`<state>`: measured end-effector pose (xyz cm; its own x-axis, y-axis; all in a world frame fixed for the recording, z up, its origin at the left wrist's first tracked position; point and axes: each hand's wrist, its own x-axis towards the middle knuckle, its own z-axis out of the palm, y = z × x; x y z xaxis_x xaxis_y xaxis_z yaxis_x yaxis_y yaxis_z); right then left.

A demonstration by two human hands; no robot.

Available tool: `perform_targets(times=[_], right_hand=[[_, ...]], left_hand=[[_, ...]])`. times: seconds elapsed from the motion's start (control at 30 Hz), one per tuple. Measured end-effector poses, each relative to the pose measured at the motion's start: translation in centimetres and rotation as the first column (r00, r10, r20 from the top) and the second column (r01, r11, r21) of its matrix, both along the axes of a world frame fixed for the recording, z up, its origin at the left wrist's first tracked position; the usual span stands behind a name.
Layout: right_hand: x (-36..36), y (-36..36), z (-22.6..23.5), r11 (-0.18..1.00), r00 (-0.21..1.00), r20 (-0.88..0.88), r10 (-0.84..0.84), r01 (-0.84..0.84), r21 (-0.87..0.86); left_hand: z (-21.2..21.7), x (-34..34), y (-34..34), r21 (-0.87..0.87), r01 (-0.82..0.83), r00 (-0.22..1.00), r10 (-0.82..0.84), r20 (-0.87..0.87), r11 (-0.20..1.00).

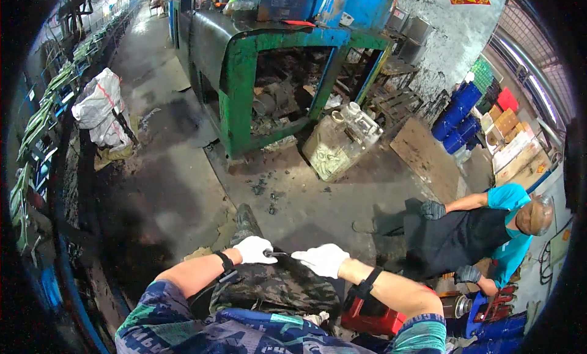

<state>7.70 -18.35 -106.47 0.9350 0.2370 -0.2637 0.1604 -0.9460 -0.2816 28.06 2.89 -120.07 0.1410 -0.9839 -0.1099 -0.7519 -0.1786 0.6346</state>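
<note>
Both my hands wear white gloves and meet just above my camouflage-trousered knee. My left hand is closed around a small dark metal rod or tool that sticks out toward the right. My right hand lies next to the rod's tip, fingers curled over it; whether it grips it I cannot tell. Black straps circle both wrists. My boot rests on the grimy concrete floor just beyond the hands.
A green metal machine frame stands ahead, a translucent jerrycan leaning at its foot. A co-worker in a teal shirt and dark apron bends at the right. White sacks lie left. A red object sits below my right forearm.
</note>
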Motion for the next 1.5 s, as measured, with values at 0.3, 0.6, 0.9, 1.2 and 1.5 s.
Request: perform_targets(times=[0.3, 0.6, 0.9, 1.2, 1.5], right_hand=[[-3.6, 4.1, -3.8, -0.285, 0.424, -0.836, -0.35, 0.801, 0.526], [-5.0, 1.2, -1.3, 0.997, 0.959, 0.281, 0.03, -0.008, -0.078], [-2.2, 3.6, 0.4, 0.967, 0.955, 0.272, -0.121, 0.175, -0.184], [-0.6, 5.4, 2.9, 0.137, 0.637, -0.656, -0.405, 0.752, 0.645], [-0.9, 3.7, 3.5, 0.752, 0.754, 0.052, -0.655, 0.645, 0.134]], left_hand=[[-1.4, -1.4, -1.1, 0.021, -0.137, 0.975, 0.131, 0.179, 0.99], [3.9, 1.9, -0.1, -0.261, 0.205, 0.978, -0.21, 0.006, 0.943], [10.4, 0.8, 1.1, 0.114, 0.034, 0.991, -0.048, 0.124, 0.993], [15.5, 0.5, -3.2, -0.342, 0.091, 0.807, 0.132, 0.575, 0.935], [17.7, 0.0, -4.4, -0.468, 0.224, 0.826, 0.089, 0.557, 0.855]])
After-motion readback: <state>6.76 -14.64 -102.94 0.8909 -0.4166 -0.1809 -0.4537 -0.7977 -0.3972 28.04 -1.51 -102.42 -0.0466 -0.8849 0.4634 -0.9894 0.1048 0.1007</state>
